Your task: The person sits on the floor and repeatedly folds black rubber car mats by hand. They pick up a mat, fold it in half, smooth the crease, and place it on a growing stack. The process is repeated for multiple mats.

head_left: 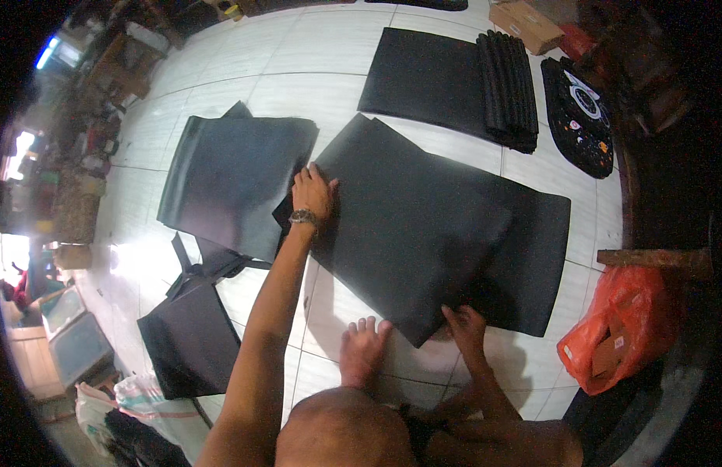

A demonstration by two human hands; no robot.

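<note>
Two overlapping black sheets lie in front of me on the tiled floor. The upper black sheet (407, 210) is turned at an angle over the lower black sheet (536, 257), which shows at the right. My left hand (314, 192), with a watch on the wrist, lies on the upper sheet's left edge, its fingers stretched out and its thumb apart. At the near edge, my right hand (466, 328) pinches the black sheet beside its corner; its other fingers are partly hidden. Left of my left hand is a stack of black sheets (236, 175), its right edge close to my fingers.
Dark offcuts (201, 265) and a folded black piece (189, 338) lie at left. Farther off are a flat black sheet (423, 78), rolled black pieces (507, 89) and a printed black piece (576, 117). A red plastic bag (618, 335) sits at right. My bare foot (365, 350) is near the sheets.
</note>
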